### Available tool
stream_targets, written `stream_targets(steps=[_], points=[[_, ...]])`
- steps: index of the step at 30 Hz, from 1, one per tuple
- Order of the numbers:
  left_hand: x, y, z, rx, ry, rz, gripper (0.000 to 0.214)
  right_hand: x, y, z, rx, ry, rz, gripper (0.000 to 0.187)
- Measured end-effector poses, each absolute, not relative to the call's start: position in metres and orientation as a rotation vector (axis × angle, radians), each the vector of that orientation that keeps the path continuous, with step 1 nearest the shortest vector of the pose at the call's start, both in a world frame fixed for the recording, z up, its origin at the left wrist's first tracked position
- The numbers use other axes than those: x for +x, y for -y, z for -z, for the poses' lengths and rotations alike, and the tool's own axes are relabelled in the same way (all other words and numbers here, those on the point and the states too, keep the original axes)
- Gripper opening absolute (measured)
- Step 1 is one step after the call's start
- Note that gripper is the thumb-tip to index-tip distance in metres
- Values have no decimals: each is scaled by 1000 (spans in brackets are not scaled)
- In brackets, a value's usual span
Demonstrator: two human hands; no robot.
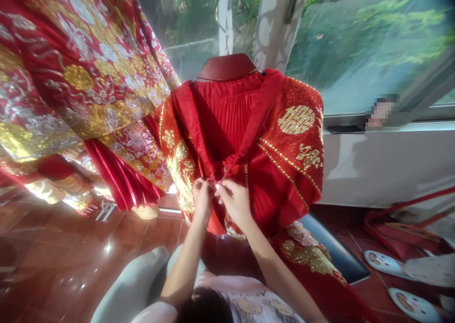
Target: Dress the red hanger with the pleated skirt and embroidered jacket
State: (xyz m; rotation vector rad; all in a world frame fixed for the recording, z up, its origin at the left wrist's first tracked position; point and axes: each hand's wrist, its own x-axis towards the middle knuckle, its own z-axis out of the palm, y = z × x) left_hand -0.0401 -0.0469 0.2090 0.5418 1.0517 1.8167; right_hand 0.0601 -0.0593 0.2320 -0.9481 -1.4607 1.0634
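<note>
A red garment (227, 119) with gold embroidery and a pleated inside hangs in front of me on a dark red hanger (227, 67). Two gathered red edges meet at its middle, where red drawstrings (224, 173) come together. My left hand (201, 197) is closed, pinching a drawstring between thumb and fingers. Close beside it, my right hand (232, 199) pinches the drawstrings too, its fingers nearly touching the left ones. How the cords cross or knot between the fingertips is too small to make out.
Other red, gold and silver embroidered clothing (88, 62) hangs at the left. Windows (366, 52) stand behind, with a dark flat object (346, 129) on the sill. A black padded seat (334, 247) is low at the right. Another person's slippered foot (384, 260) rests beside a red frame (377, 218).
</note>
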Motion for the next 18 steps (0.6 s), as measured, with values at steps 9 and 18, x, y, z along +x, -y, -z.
stream_targets(steps=[9,18], points=[[-52,49,-142,416,-1399,-1714,29,71,65,-241,-932,1482,-1120,26],[-63,77,-184,1126,-1558,-1422,18,77,56,-243,-1057,1633,-917,24]])
